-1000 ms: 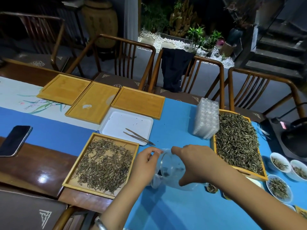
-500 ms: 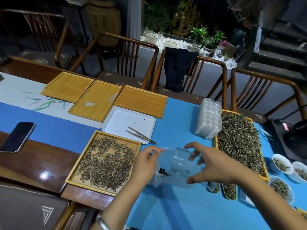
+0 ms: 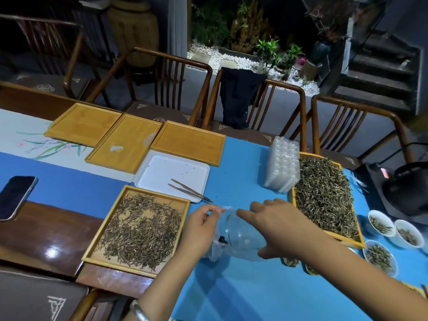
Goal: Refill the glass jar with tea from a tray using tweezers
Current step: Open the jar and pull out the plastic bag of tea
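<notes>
A clear glass jar [image 3: 240, 237] lies tilted on the blue cloth, its mouth toward the left, with a few dark tea bits inside. My right hand [image 3: 275, 225] grips the jar's body from above. My left hand [image 3: 196, 230] pinches a thin clear plastic film [image 3: 214, 250] at the jar's mouth. The tweezers [image 3: 188, 189] lie across the near right corner of a white tray [image 3: 162, 167], untouched. A wooden tray of tea [image 3: 139, 228] sits left of my hands. A fuller tea tray [image 3: 324, 193] sits to the right.
Three wooden trays without tea [image 3: 187, 142] line the far side. A stack of clear plastic blister packs [image 3: 282, 167] stands beside the right tea tray. Small white bowls of tea [image 3: 379, 223] and a black kettle [image 3: 407, 188] are at the right. A phone [image 3: 16, 195] lies at the left.
My right hand shifted its grip along the jar, and the jar tipped further toward the left. My left hand kept hold of the film at the mouth.
</notes>
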Demonstrator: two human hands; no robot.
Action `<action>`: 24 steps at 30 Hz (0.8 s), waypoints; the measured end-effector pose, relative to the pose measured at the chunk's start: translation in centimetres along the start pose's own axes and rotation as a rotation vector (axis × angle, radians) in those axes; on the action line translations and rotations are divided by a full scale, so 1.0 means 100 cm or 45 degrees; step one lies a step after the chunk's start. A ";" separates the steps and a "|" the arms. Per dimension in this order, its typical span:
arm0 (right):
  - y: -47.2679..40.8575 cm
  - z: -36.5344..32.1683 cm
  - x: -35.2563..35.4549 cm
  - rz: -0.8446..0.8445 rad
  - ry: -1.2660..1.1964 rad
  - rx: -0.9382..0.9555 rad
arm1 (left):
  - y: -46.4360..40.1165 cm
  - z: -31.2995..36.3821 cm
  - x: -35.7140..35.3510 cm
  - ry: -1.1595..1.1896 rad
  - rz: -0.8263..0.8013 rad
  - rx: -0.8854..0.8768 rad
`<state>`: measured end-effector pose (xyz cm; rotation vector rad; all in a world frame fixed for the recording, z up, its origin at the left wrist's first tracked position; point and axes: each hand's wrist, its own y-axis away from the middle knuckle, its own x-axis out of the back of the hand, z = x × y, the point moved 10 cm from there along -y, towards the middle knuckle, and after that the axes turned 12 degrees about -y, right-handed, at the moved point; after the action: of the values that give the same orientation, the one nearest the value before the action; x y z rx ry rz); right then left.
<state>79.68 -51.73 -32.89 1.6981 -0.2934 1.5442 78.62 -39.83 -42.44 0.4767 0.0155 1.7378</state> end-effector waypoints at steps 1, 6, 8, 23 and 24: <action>-0.003 -0.003 0.003 -0.012 0.050 0.018 | 0.000 0.001 0.000 0.002 -0.002 0.006; -0.016 -0.015 0.008 -0.102 0.292 0.084 | 0.001 0.000 0.002 0.090 0.002 0.043; -0.018 -0.016 0.011 -0.113 0.338 0.091 | 0.002 0.000 0.006 0.118 0.017 0.049; -0.014 0.002 0.002 -0.009 -0.041 0.041 | 0.005 -0.005 0.012 0.145 0.043 0.037; -0.010 0.011 -0.002 0.009 -0.222 0.015 | 0.005 -0.005 0.013 0.152 0.044 0.041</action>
<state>81.09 -51.93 -33.41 1.8465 -0.3811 1.4072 77.82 -38.61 -42.37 0.3982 0.1206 1.8005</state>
